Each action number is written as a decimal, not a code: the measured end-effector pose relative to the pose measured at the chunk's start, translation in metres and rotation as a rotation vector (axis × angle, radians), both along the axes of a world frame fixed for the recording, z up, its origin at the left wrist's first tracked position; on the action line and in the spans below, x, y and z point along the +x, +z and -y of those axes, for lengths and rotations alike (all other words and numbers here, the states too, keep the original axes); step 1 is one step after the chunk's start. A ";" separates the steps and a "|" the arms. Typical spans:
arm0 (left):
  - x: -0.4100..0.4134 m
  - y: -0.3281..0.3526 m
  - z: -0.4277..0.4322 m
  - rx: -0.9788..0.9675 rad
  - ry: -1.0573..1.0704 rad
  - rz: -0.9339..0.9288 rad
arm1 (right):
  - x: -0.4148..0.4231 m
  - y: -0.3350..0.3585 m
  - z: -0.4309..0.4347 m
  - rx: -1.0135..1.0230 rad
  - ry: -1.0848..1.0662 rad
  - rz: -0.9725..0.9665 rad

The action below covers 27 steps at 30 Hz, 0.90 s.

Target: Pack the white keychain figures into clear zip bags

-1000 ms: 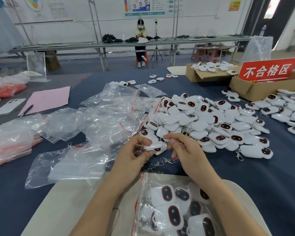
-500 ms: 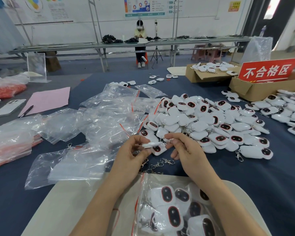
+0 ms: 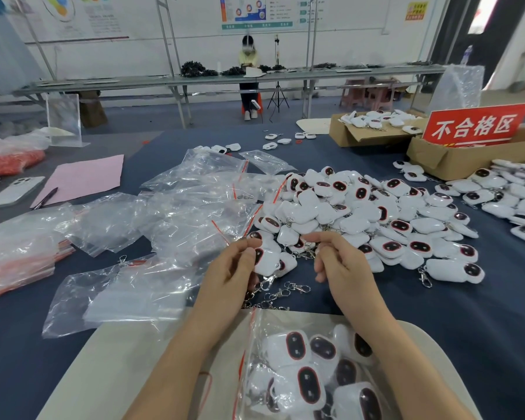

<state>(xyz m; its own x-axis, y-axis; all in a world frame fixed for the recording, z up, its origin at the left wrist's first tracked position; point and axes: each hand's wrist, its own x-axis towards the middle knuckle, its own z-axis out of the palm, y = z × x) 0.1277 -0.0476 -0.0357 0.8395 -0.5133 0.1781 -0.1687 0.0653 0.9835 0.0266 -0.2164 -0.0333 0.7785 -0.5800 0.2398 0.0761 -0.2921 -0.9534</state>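
A heap of white keychain figures (image 3: 358,213) with dark red-rimmed faces lies on the blue cloth ahead. My left hand (image 3: 231,271) pinches one white figure (image 3: 267,260) by its edge, and metal clasps (image 3: 273,294) dangle and lie below it. My right hand (image 3: 340,265) hovers at the heap's near edge, fingers loosely curled, with nothing visible in it. A clear zip bag (image 3: 303,371) with a red seal, holding several figures, lies on the beige board (image 3: 119,374) between my forearms. Empty clear zip bags (image 3: 176,219) are strewn to the left.
Two cardboard boxes (image 3: 455,159) with a red sign stand at the back right, and more figures (image 3: 515,195) lie beside them. A pink sheet (image 3: 85,177), a pen and a phone (image 3: 12,190) lie at the left. Stacked bags (image 3: 15,253) sit at the left edge. A person sits far behind.
Both hands held one figure between them before. They have drawn apart: the figure stays in my left hand and my right hand has let go and shifted right.
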 end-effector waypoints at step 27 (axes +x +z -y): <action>-0.023 0.012 0.013 -0.264 -0.178 -0.244 | 0.001 0.015 -0.016 0.473 0.405 0.164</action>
<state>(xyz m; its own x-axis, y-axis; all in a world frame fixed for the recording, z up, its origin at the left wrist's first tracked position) 0.1049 -0.0601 -0.0241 0.7754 -0.6180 0.1298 0.1043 0.3281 0.9389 0.0280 -0.2006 -0.0180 0.9331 -0.3199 0.1645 0.2477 0.2398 -0.9387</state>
